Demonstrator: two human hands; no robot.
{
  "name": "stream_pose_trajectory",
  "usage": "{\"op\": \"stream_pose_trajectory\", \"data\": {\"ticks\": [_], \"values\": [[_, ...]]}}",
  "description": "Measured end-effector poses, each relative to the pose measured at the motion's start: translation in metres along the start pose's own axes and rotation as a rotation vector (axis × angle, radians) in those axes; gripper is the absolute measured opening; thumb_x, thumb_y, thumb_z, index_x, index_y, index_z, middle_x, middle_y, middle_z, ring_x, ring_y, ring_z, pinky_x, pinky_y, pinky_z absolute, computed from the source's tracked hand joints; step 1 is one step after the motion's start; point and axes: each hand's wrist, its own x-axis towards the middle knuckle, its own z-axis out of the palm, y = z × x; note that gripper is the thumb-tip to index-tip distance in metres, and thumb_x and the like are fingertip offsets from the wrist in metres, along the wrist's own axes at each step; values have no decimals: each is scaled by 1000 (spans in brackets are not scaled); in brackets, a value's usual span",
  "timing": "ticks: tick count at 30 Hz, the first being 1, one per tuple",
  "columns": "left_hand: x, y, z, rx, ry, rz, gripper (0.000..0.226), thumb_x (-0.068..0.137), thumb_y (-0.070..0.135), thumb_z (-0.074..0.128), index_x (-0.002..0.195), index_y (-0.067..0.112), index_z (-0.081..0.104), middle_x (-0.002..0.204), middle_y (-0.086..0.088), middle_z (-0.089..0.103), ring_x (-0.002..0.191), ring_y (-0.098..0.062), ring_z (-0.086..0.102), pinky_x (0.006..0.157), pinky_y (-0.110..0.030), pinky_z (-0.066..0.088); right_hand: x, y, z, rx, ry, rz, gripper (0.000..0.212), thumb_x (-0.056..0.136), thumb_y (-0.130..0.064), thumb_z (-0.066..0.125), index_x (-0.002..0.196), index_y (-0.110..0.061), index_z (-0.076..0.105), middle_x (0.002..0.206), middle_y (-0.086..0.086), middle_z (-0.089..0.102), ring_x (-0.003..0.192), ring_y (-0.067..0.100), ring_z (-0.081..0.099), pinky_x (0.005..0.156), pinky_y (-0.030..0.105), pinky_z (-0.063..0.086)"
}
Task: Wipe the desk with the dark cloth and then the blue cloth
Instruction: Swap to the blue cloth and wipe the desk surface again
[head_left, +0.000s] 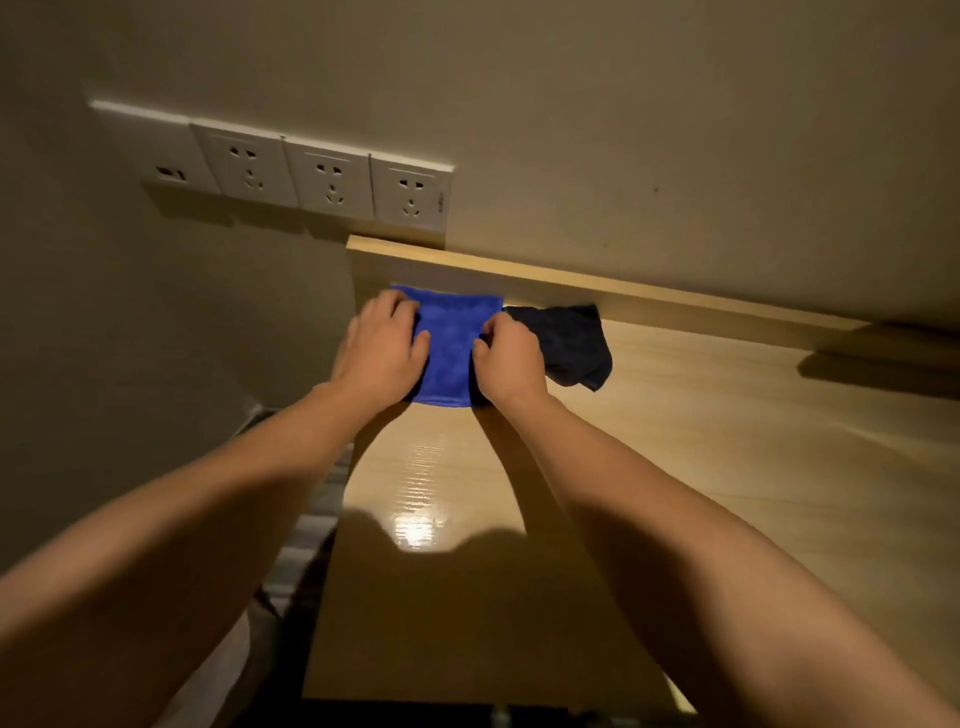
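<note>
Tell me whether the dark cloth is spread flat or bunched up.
Bunched up. The dark cloth lies crumpled in uneven folds on the desk, right of the blue cloth.

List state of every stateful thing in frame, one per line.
blue cloth: spread flat on the desk, both hands on it
dark cloth: crumpled on the desk beside the blue one, not held
left hand: palm down on the blue cloth's left edge
right hand: fingers curled, pinching its right edge
wall sockets: nothing plugged in
desk: glossy
</note>
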Motion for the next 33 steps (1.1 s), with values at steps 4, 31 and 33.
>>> {"op": "stream_pose_trajectory", "data": {"ticks": [4, 31, 33], "values": [[17, 9, 21, -9, -153, 155, 55, 112, 40, 42, 158, 10, 44, 167, -12, 39, 154, -29, 33, 126, -47, 26, 0, 9, 10, -109, -5, -69, 21, 103, -14, 58, 122, -6, 65, 122, 13, 58, 104, 26, 60, 88, 32, 45], [-101, -9, 40, 370, -278, 236, 90, 86, 96, -4, 162, 50, -16, 178, 0, -11, 164, -26, -8, 128, -58, -6, -161, 149, -20, -549, -69, -227, 77, 100, -73, 15, 165, -34, 4, 173, -9, -1, 158, 14, -6, 125, 47, 2], [-131, -7, 39, 364, -278, 226, 89, 87, 95, -3, 162, 51, -16, 178, 1, -12, 164, -24, -8, 129, -58, -5, -167, 154, -21, -553, -72, -237, 77, 100, -73, 14, 165, -34, 5, 173, -8, -1, 159, 15, -6, 125, 47, 2]]}}
